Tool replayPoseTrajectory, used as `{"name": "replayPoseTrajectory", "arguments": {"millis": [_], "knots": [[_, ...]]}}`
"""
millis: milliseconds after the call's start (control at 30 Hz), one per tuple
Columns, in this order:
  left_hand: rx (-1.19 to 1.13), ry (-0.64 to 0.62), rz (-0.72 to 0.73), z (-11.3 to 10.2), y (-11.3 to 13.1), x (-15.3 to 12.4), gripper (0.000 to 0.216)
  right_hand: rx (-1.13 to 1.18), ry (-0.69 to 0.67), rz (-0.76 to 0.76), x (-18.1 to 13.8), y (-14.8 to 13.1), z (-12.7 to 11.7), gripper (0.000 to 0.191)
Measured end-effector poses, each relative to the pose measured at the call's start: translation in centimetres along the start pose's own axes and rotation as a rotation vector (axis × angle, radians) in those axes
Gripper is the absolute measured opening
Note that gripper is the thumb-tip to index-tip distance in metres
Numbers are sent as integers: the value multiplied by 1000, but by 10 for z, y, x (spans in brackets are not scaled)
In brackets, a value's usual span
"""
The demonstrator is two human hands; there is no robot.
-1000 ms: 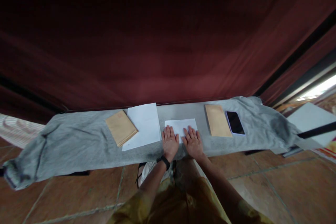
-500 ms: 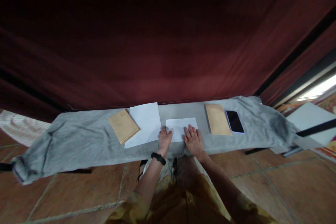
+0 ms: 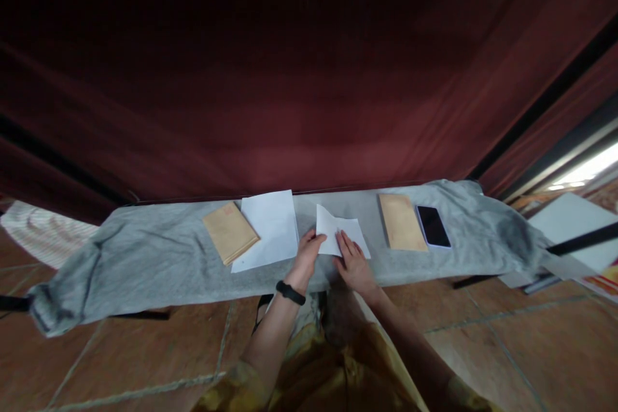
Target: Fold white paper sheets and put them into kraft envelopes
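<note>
A small folded sheet of white paper [image 3: 357, 239] lies on the grey cloth in front of me, its left part lifted and bent upward. My left hand [image 3: 308, 250], with a black band at the wrist, pinches that raised left edge between thumb and fingers. On the sheet's middle rests my right hand [image 3: 354, 262], fingers stretched out and touching the paper. Left of my hands are larger white sheets [image 3: 270, 228], partly covered by a stack of brown envelopes [image 3: 230, 232]. To the right lies another brown envelope stack [image 3: 402, 222].
A phone [image 3: 433, 226] with a dark screen lies right of the envelopes. The grey cloth [image 3: 159, 244] covers a long narrow bench. A dark red curtain-like surface [image 3: 299, 109] rises along its far edge. Tiled floor [image 3: 193, 347] shows below.
My left hand has taken hold of the small sheet's left edge and lifted it toward the right. My right hand stays on the paper, its fingers now angled more to the left.
</note>
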State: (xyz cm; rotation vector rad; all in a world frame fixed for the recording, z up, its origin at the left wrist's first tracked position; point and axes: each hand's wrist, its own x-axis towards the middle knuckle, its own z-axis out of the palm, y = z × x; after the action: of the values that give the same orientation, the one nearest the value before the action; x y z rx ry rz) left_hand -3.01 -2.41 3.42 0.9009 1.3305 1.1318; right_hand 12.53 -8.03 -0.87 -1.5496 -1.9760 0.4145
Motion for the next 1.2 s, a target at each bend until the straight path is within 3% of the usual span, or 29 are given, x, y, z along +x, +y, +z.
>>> {"name": "replayPoseTrajectory", "arguments": {"millis": [67,133,233,300,367,467,600,733,800,867,967,1033,1100,1200], "knots": [[-69,-80,8,4,11,-4,51,269,133,141,14,-12,-12,57],[-86,-60,-33,6,16,-8,59,601,264,270,29,-22,-27,54],[-26,69,-153,5,8,-17,67,1063,325,404,42,-29,-42,55],[-31,55,-175,5,-5,-23,74,1234,340,462,41,-27,-41,53],[-66,-1,-142,6,-16,-25,72,1267,330,529,33,-19,-33,48],[-28,-12,-31,3,-25,-18,78,1199,201,636,13,-5,-15,41],[392,37,138,-11,-27,-2,89,1208,45,688,-23,9,-3,34],[764,7,251,-22,-30,3,87,1271,-139,732,-55,17,-6,36],[890,-5,305,-23,-33,0,82,1242,-210,745,-61,21,-9,38],[994,-4,342,-21,-34,-4,78,1104,-132,710,-56,23,-12,41],[1179,53,389,-14,-35,-10,67,693,97,462,-35,24,-13,41],[1309,120,438,-8,-38,-13,61,404,151,267,-18,23,-9,43],[1393,119,514,-1,-43,-15,57,175,132,147,-5,21,0,47],[1446,-24,609,9,-56,-16,53,-97,59,64,4,20,15,49]]}}
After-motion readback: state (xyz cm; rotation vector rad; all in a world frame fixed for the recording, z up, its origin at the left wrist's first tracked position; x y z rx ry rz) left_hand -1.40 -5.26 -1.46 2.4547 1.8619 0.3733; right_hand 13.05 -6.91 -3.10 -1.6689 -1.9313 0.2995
